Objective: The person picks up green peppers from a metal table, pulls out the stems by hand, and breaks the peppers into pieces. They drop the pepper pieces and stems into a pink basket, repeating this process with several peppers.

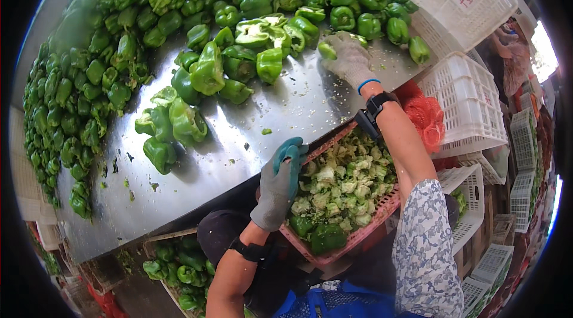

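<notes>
My right hand point(347, 60), in a pale knitted glove, reaches across the metal table point(239, 133) with its fingers curled over a green bell pepper point(326, 51); most of the pepper is hidden under the glove. Cut-open peppers point(259, 32) with pale insides lie just left of it. My left hand point(279, 183), in a grey glove with teal fingers, is at the table's near edge, fingers bent and together; anything inside is hidden. Below and between my arms, a pink crate point(382, 206) holds pale pepper cores point(340, 183) and a few green pieces.
A large heap of green peppers point(113, 49) covers the table's far and left sides. More lie loose nearer me point(170, 121). White plastic crates point(465, 100) and red netting point(421, 116) stand at the right. A container of peppers point(182, 270) sits below the table's near edge.
</notes>
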Demonstrator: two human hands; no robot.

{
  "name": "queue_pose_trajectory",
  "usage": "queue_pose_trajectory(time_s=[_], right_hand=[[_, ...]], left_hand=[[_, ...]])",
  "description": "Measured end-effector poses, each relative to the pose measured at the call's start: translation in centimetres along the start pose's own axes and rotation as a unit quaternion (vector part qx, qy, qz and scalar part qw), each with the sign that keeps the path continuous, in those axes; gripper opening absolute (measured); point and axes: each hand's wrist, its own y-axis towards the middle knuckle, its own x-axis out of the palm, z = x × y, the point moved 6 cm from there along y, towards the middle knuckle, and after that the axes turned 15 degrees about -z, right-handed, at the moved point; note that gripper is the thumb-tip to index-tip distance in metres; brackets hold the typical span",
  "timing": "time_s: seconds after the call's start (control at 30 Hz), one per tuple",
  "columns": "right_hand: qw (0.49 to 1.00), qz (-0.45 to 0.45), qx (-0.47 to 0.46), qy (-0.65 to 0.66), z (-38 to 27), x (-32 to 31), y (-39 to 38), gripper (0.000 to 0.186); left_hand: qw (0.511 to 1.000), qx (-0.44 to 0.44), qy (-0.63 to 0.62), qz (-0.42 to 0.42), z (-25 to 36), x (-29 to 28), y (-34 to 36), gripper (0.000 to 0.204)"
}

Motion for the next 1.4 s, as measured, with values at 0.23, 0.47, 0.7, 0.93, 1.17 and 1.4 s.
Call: queue_pose_trajectory(time_s=[0.23, 0.47, 0.7, 0.93, 1.17, 1.4], right_hand=[[0.998, -0.018, -0.001, 0.056, -1.4, 0.4, -2.1, 0.063], [0.974, -0.105, 0.008, 0.199, -1.1, 2.9, -6.5, 0.078], [0.849, -0.065, -0.315, 0.419, -7.7, 5.6, -19.1, 0.069], [0.9, -0.02, -0.102, 0.424, -6.6, 5.2, -22.2, 0.063], [0.874, -0.038, -0.152, 0.46, -4.9, 5.5, -23.7, 0.068], [0.911, 0.074, -0.353, 0.202, -7.1, 1.9, -25.1, 0.064]], left_hand=[[0.997, -0.023, -0.045, 0.062, 0.9, -1.4, 0.7, 0.047], [0.983, 0.001, -0.182, 0.012, -0.7, 0.5, 1.2, 0.055], [0.881, 0.058, -0.45, -0.135, -0.2, 1.2, 1.9, 0.046], [0.923, 0.099, -0.348, -0.13, 0.3, 2.2, 1.2, 0.042], [0.857, -0.001, -0.491, -0.158, -0.2, 3.5, 0.4, 0.049], [0.82, -0.097, -0.526, -0.204, -0.3, 4.0, -0.5, 0.056]])
